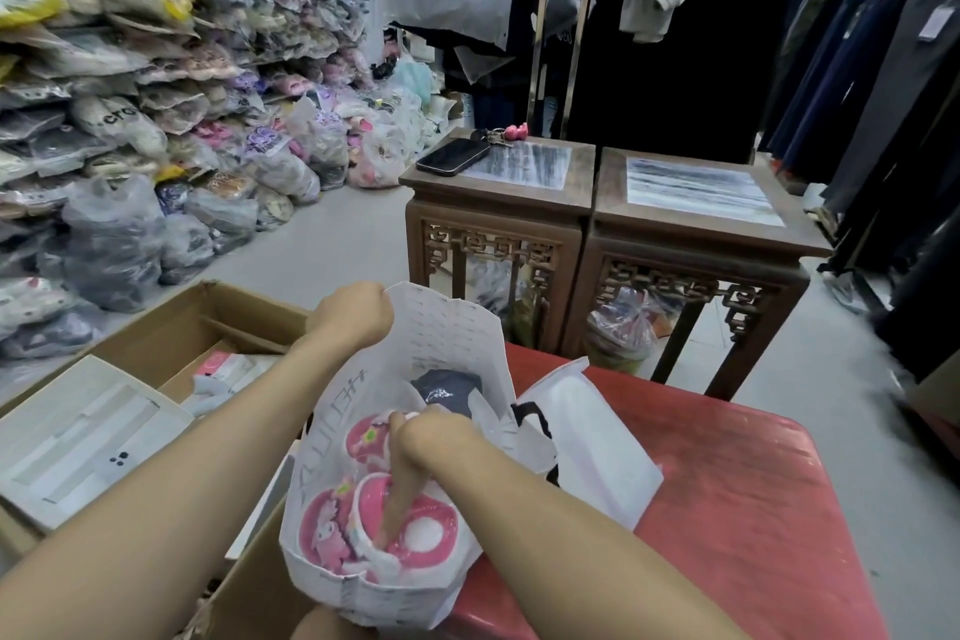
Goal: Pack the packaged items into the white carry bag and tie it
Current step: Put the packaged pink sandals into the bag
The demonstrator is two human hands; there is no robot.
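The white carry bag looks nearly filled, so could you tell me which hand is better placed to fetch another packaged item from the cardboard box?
Probably the left hand. It grips the white carry bag rim directly above the cardboard box, while the right hand is inside the bag, pressing the pink packaged items.

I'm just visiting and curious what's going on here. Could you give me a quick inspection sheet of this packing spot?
Surface: red table top, worn, bare on its right part.
Job's things: white carry bag standing open at the table's left edge, not tied; pink packaged items and a dark packaged item inside it.
Clutter: another white bag lying beside it; open cardboard box to the left.
Grips: left hand holding up the bag's rim; right hand inside the bag, fingers down among the pink items.
Cables: nothing seen.
Surroundings: carved wooden stands, a phone and keys on the left one; stacked bagged goods; hanging clothes.
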